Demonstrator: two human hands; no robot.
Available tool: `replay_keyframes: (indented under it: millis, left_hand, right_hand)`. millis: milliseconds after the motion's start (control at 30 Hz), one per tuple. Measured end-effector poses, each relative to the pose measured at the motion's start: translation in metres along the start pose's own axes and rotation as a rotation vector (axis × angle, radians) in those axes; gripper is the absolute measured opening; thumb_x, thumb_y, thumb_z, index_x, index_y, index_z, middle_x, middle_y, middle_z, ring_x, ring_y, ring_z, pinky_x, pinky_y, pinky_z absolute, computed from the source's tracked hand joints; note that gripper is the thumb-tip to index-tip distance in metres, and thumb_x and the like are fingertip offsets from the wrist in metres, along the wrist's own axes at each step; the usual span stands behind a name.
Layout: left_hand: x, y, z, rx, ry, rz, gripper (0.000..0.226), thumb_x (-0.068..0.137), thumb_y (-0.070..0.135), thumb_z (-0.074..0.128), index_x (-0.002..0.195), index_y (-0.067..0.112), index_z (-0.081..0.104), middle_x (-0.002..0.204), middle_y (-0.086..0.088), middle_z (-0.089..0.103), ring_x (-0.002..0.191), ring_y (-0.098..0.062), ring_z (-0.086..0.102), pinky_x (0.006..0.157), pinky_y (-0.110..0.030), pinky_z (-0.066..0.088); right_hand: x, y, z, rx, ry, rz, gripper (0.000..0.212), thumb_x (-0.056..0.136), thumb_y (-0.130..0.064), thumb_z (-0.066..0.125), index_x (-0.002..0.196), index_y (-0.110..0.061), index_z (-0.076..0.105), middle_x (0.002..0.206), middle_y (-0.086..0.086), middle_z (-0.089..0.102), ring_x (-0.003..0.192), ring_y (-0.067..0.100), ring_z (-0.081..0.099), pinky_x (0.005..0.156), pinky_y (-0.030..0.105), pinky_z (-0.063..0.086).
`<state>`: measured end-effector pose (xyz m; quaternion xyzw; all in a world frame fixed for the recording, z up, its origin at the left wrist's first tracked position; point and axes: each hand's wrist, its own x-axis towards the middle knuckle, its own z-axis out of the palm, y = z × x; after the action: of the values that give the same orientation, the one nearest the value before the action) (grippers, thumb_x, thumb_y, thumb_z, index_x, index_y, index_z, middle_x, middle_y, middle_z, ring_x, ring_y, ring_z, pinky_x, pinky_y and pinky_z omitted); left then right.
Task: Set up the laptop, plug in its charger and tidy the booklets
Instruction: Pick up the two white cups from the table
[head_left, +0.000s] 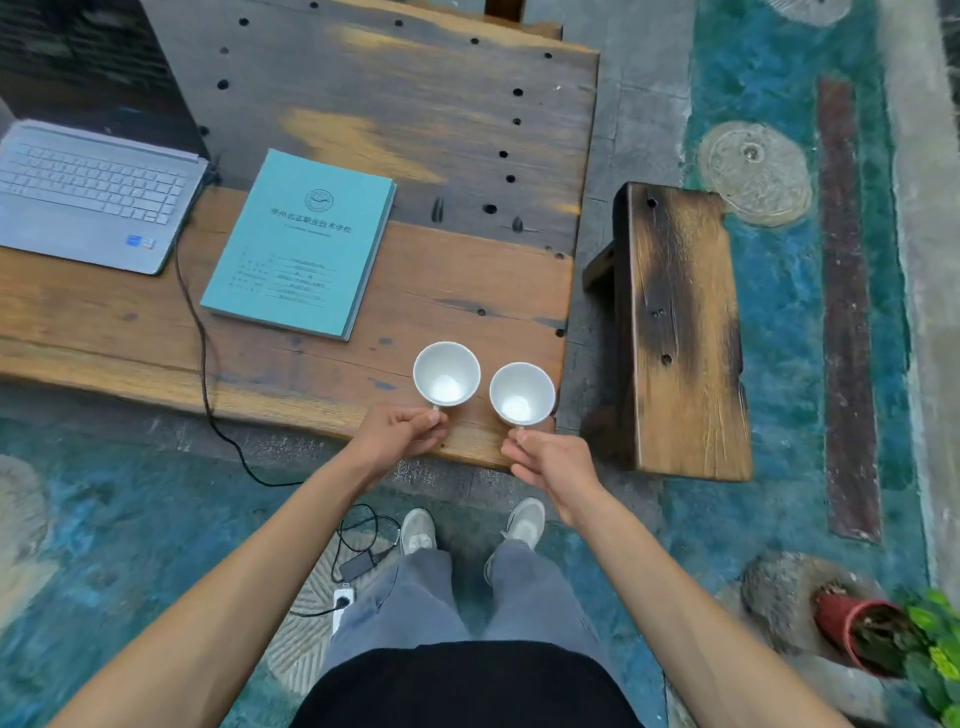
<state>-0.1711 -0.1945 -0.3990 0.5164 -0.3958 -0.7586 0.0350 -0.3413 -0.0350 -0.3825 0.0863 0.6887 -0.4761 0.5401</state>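
An open silver laptop (88, 192) stands at the table's left, its screen dark. A black charger cable (200, 332) runs from its right side over the table's front edge to a power brick (358, 565) and a white power strip (342, 605) on the floor. A neat stack of teal booklets (301, 244) lies to the right of the laptop. Two empty white cups stand near the table's front right corner. My left hand (400, 434) pinches the handle of the left cup (447, 373). My right hand (550, 457) pinches the handle of the right cup (522, 393).
The wooden table (441, 130) has dark holes across its far half. A low wooden stool (680, 332) stands just right of the table. A red pot with a green plant (883, 634) sits on the floor at lower right. My feet are near the cable.
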Motion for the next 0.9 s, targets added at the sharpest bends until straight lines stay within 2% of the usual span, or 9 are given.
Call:
replay_keyframes:
  millis: [100,200,400,733,900]
  left_hand:
    - [0.007,-0.012,0.008,0.016,-0.001,0.002,0.015,0.096,0.008,0.065,0.106,0.001,0.074,0.102,-0.012,0.078,0.095,-0.016,0.076,0.085,-0.023,0.060]
    - [0.011,-0.017,0.014,0.058,0.005,0.021,0.015,0.096,0.009,0.064,0.106,0.003,0.075,0.103,-0.013,0.078,0.097,-0.018,0.075,0.086,-0.024,0.059]
    - [0.011,-0.030,0.013,0.068,-0.021,0.043,0.013,0.096,0.010,0.066,0.102,0.009,0.077,0.102,-0.010,0.079,0.099,-0.017,0.075,0.089,-0.024,0.058]
    - [0.012,-0.033,0.012,0.043,0.000,0.003,0.013,0.096,0.010,0.066,0.101,0.011,0.077,0.100,-0.005,0.080,0.100,-0.016,0.075,0.083,-0.022,0.059]
    - [0.010,-0.033,0.009,0.068,-0.004,-0.001,0.012,0.095,0.012,0.067,0.101,0.015,0.077,0.102,-0.005,0.079,0.103,-0.017,0.074,0.090,-0.027,0.058]
  right_hand:
    - [0.004,0.012,-0.003,0.010,0.027,-0.002,0.017,0.099,-0.013,0.066,0.108,-0.003,0.075,0.096,0.007,0.081,0.089,0.011,0.078,0.064,0.021,0.059]
    - [0.005,0.019,-0.004,0.014,0.037,-0.015,0.019,0.100,-0.013,0.064,0.112,-0.002,0.073,0.096,0.000,0.079,0.087,0.007,0.077,0.062,0.019,0.058]
    - [0.004,0.026,-0.004,0.046,0.016,-0.014,0.024,0.102,-0.016,0.062,0.121,-0.004,0.070,0.115,0.005,0.077,0.092,0.006,0.076,0.063,0.020,0.058]
    - [0.004,0.029,-0.005,0.011,0.008,-0.045,0.023,0.103,-0.018,0.060,0.120,-0.006,0.071,0.112,0.005,0.077,0.092,0.010,0.077,0.064,0.024,0.060]
    - [0.001,0.031,-0.006,0.029,0.010,-0.050,0.024,0.102,-0.022,0.063,0.120,-0.009,0.072,0.108,0.001,0.077,0.090,0.012,0.078,0.063,0.024,0.060]
